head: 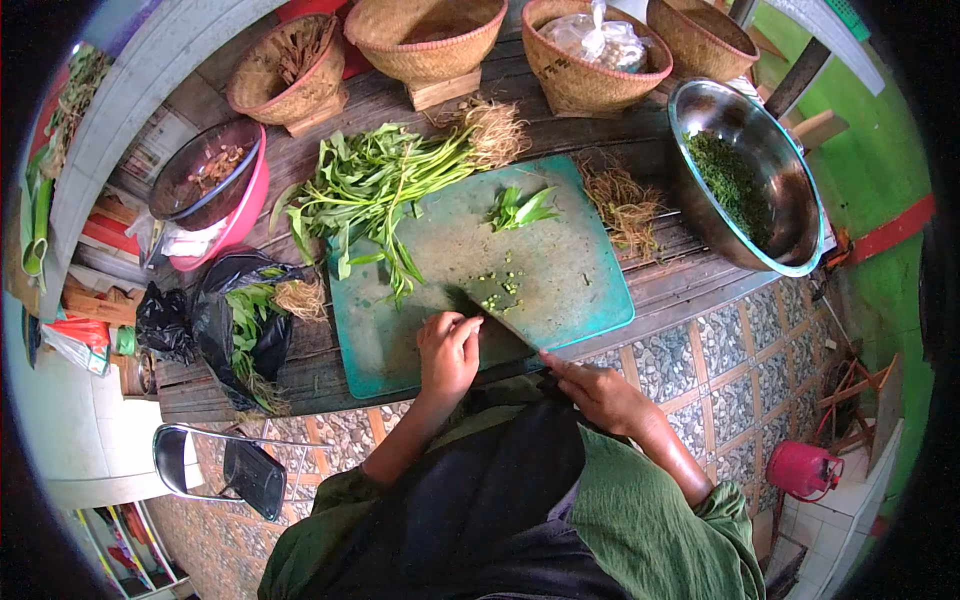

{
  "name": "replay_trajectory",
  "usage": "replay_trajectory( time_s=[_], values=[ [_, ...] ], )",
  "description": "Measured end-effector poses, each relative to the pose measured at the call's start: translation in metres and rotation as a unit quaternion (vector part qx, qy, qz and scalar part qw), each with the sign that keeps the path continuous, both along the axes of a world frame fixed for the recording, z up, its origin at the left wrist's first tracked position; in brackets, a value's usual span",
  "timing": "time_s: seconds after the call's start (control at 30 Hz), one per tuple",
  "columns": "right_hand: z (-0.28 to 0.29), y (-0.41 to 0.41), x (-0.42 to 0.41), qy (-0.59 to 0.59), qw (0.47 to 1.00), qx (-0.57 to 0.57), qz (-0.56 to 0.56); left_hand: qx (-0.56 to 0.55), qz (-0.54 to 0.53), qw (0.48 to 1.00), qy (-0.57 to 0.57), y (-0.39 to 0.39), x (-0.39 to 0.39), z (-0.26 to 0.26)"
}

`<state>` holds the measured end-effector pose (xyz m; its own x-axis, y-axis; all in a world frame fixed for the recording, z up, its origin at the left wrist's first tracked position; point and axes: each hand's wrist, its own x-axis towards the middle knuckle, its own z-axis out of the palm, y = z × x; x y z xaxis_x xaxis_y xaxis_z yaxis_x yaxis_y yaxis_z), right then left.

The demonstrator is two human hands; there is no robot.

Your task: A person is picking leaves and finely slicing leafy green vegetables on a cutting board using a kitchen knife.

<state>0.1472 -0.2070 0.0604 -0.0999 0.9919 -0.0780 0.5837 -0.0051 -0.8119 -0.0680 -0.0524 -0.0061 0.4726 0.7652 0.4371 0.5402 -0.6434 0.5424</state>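
My right hand (600, 394) grips the handle end of a knife (504, 325), whose blade slants up-left over a green cutting board (600, 300). Beside the blade, my left hand (450, 352) has its fingers curled at the board's near part; whether it pinches anything is hidden. Small chopped green stem pieces (510, 285) lie just beyond the blade. A few cut leaves (521, 208) rest farther up the board. Across its upper left lies a bunch of leafy greens (375, 176) with pale roots (496, 133).
A metal bowl (802, 176) of chopped greens stands right, near loose cut roots (619, 202). Woven baskets (424, 56) line the far side. At left are a pink basin (255, 202) and a black plastic bag (206, 330) with rooted greens. A chair (255, 476) stands below the table's left end.
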Motion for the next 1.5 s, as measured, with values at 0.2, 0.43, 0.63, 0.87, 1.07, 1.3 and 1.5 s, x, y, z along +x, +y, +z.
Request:
replay_trajectory(
  time_s=[0.2,0.43,0.63,0.87,1.07,1.3,1.5],
  values=[
    [0.027,-0.002,-0.010,-0.080,0.996,-0.009,-0.040,-0.032,0.003,0.999,-0.004,0.007,0.009,-0.006],
    [0.023,-0.007,-0.014,-0.146,0.989,-0.011,-0.032,0.006,0.013,1.000,0.015,0.008,0.012,-0.008],
    [0.016,-0.001,-0.018,-0.181,0.982,-0.002,-0.051,0.006,0.011,1.000,0.019,0.007,0.013,-0.005],
    [0.030,0.000,-0.016,-0.168,0.985,-0.023,-0.005,0.008,0.029,0.999,0.044,0.006,0.010,-0.009],
    [0.014,0.003,-0.014,-0.168,0.985,-0.022,-0.011,-0.001,0.022,0.999,0.027,0.008,0.011,-0.007],
    [0.012,0.004,-0.013,-0.170,0.985,0.028,-0.022,-0.007,0.014,1.000,0.015,0.008,0.014,-0.008],
    [0.011,0.007,-0.014,-0.163,0.986,-0.012,-0.009,-0.017,0.020,0.999,0.020,0.008,0.013,-0.006]
  ],
)
